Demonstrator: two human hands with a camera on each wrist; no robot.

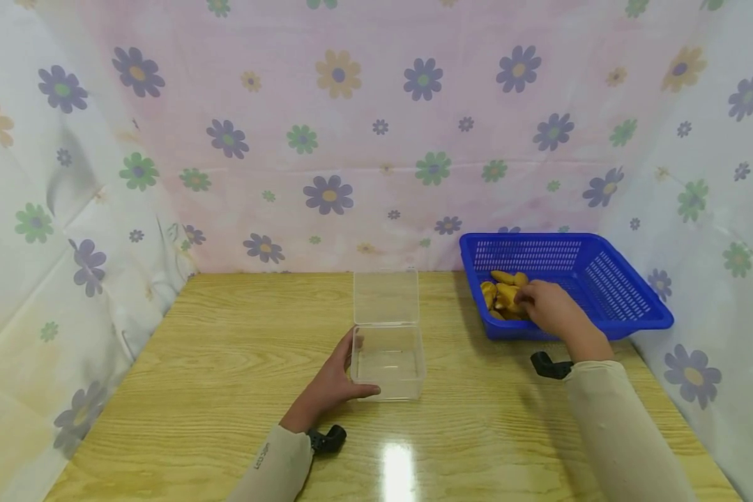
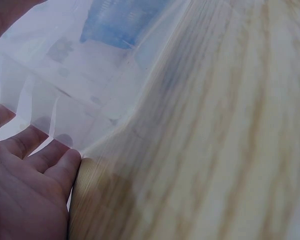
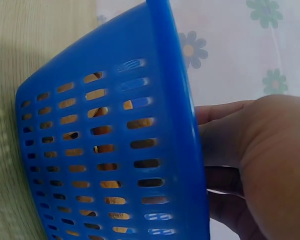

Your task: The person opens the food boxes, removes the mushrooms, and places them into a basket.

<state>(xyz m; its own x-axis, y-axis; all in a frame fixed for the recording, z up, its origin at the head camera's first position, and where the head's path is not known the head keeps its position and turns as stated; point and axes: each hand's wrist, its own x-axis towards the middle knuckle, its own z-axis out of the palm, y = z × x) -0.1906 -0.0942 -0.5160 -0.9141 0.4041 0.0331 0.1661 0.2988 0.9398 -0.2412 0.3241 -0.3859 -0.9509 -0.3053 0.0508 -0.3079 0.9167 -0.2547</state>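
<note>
In the head view, a clear plastic box (image 1: pixel 388 362) stands on the table with its hinged lid (image 1: pixel 385 298) tipped back. My left hand (image 1: pixel 332 383) grips its left side, thumb along the front wall and fingers along the left wall. From the left wrist view, the fingers (image 2: pixel 60 160) lie against the see-through wall. My right hand (image 1: pixel 552 307) reaches over the near rim of a blue basket (image 1: pixel 634 323), fingers bent down onto yellow-brown lumpy pieces (image 1: pixel 505 296). The basket wall hides those fingertips in the right wrist view; I cannot tell whether they hold a piece.
The blue basket has slotted walls and stands at the back right of the wood-grain table (image 1: pixel 226 348), its pieces gathered at the left end. A flowered cloth (image 1: pixel 376 139) hangs behind and along both sides.
</note>
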